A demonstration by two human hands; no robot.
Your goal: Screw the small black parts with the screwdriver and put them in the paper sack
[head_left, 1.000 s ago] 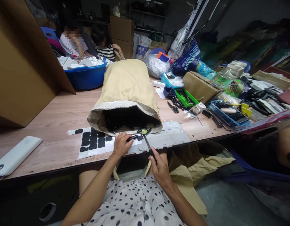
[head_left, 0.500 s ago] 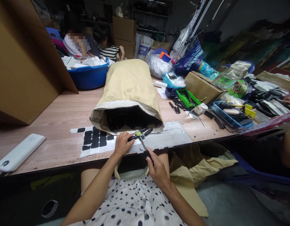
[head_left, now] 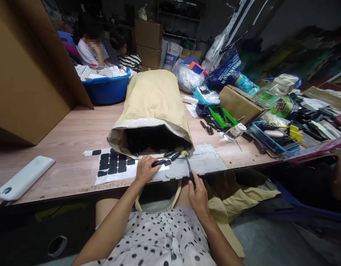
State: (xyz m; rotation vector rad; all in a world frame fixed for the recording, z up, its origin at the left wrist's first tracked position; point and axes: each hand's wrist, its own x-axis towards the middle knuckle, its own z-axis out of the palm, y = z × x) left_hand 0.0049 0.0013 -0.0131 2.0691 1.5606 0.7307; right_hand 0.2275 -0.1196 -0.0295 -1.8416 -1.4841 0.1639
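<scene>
My left hand (head_left: 144, 170) rests at the table's front edge, its fingers closed on a slim black plastic piece (head_left: 158, 163). In my right hand (head_left: 198, 197) is a screwdriver-like tool (head_left: 189, 168) with a black handle and thin metal shaft. The shaft points away from me, up to a small yellow-green round piece (head_left: 184, 153) at its tip. Two more black pieces (head_left: 175, 156) lie between the hands, at the mouth of a big tan paper sack (head_left: 154, 96). Dark contents inside the sack are hard to make out.
A white sheet of black stickers (head_left: 112, 164) lies left of my left hand, a white power bank (head_left: 24, 178) farther left. A blue basin (head_left: 104, 90) stands behind. To the right are a green tray (head_left: 223, 117), a clear bottle (head_left: 234, 132) and a blue tray (head_left: 272, 138). Two people sit beyond.
My right hand has moved right with the tool, and the yellow-green piece is now away from the black piece in my left hand. The left hand has hardly moved.
</scene>
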